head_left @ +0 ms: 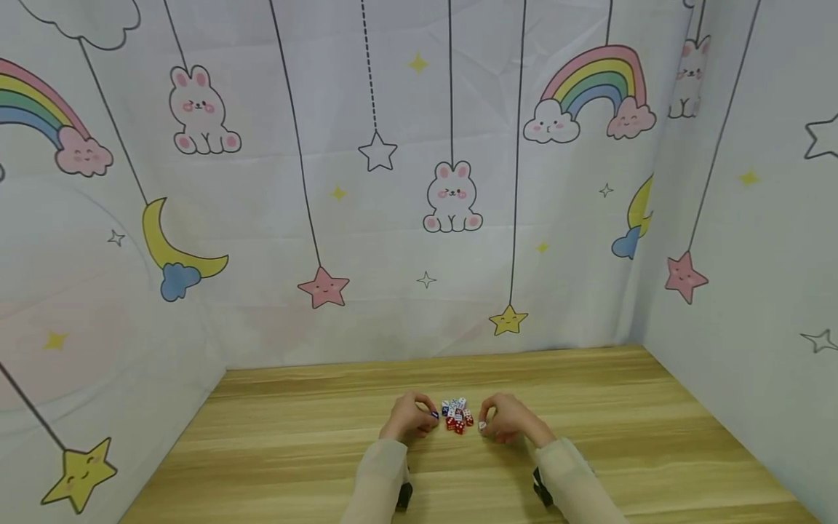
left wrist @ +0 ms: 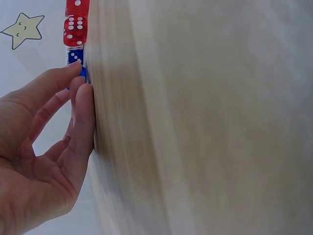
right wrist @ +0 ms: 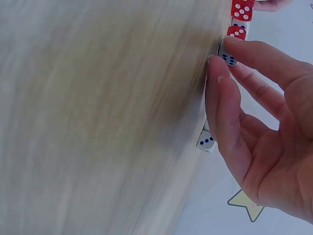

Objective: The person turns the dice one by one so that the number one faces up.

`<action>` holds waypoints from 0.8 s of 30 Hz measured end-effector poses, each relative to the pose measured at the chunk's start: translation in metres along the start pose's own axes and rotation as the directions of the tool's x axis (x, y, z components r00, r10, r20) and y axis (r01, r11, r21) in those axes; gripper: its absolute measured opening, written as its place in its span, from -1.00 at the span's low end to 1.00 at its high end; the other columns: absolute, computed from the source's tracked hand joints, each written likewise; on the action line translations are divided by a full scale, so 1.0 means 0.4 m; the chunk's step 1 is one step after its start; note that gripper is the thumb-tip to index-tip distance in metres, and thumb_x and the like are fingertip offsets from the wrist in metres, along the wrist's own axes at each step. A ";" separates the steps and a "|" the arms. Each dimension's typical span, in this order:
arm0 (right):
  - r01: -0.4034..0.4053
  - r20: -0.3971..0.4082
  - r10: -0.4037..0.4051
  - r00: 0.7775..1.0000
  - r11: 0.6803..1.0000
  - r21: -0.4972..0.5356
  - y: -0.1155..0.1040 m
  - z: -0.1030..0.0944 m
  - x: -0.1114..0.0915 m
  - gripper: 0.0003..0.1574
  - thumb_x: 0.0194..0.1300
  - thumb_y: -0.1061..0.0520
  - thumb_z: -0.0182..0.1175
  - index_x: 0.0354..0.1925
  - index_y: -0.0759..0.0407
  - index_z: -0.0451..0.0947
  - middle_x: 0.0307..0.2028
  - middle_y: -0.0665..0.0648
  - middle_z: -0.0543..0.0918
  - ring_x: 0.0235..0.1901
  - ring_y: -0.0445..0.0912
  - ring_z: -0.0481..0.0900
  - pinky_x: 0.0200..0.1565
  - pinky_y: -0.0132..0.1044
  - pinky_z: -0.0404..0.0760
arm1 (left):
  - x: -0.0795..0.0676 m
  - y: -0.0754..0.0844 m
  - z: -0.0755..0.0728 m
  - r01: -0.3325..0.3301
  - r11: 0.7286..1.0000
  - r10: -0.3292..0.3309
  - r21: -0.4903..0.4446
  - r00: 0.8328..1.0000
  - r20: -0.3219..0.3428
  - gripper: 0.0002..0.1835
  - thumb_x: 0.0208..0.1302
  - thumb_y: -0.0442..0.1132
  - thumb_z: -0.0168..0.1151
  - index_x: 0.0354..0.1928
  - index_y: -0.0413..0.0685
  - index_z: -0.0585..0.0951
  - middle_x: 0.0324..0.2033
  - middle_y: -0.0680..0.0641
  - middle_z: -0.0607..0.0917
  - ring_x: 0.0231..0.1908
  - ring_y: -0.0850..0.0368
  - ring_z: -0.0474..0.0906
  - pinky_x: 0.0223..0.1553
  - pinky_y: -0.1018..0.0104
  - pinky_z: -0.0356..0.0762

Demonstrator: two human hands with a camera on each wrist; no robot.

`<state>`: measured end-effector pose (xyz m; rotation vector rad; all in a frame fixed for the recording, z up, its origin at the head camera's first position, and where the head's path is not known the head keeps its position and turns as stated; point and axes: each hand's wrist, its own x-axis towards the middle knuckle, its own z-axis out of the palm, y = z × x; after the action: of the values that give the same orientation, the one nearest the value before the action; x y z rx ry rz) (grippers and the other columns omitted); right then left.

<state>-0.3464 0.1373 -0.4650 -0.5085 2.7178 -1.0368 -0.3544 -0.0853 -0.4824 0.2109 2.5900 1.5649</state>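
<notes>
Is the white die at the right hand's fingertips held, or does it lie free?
Held: in the right wrist view, the right hand pinches the white die. Whether the die touches the table, I cannot tell.

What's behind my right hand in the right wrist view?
Showing past your right hand: part of a white die with blue dots, and a yellow star. Anything wholly covered can't be seen.

The only legible numbers were pips: in the left wrist view, a translucent red cube-shaped die (left wrist: 75, 32) bore six white pips on one face. In the right wrist view, a bright red cube-shaped die (right wrist: 242, 11) showed five white pips, and a white cube-shaped die (right wrist: 205, 142) showed three blue ones in a row. Pips in the head view were too small to count.
</notes>
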 end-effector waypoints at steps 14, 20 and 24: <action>-0.053 0.036 0.053 0.998 0.999 0.006 -0.009 -0.021 -0.007 -0.92 0.10 0.18 0.21 -0.45 0.18 0.56 -0.75 0.09 0.50 -0.78 -0.20 0.47 -0.72 -0.34 0.48 | 0.000 -0.001 0.001 0.005 1.000 -0.005 -0.019 1.000 0.002 -0.88 -0.09 -0.44 0.31 -0.43 -0.24 0.59 -0.66 -0.08 0.59 -0.72 0.22 0.46 -0.69 0.35 0.51; -0.063 0.043 0.062 0.997 0.998 0.009 -0.006 -0.018 -0.007 -0.91 0.06 0.16 0.26 -0.46 0.17 0.56 -0.75 0.08 0.49 -0.77 -0.19 0.47 -0.71 -0.33 0.49 | -0.007 0.005 0.003 0.011 1.000 -0.011 0.007 1.000 0.002 -0.88 -0.08 -0.43 0.31 -0.42 -0.25 0.60 -0.67 -0.07 0.59 -0.72 0.22 0.46 -0.69 0.36 0.52; -0.051 0.045 0.051 0.998 0.999 0.003 -0.004 -0.018 -0.010 -0.90 0.02 0.18 0.29 -0.50 0.17 0.55 -0.75 0.07 0.50 -0.77 -0.19 0.48 -0.73 -0.35 0.48 | -0.013 0.012 0.003 0.017 1.000 -0.017 -0.002 1.000 0.006 -0.87 -0.06 -0.42 0.31 -0.40 -0.27 0.60 -0.65 -0.12 0.62 -0.69 0.19 0.50 -0.67 0.33 0.53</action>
<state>-0.3445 0.1423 -0.4584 -0.4530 2.6746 -1.0060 -0.3488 -0.0831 -0.4787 0.1925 2.5782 1.5588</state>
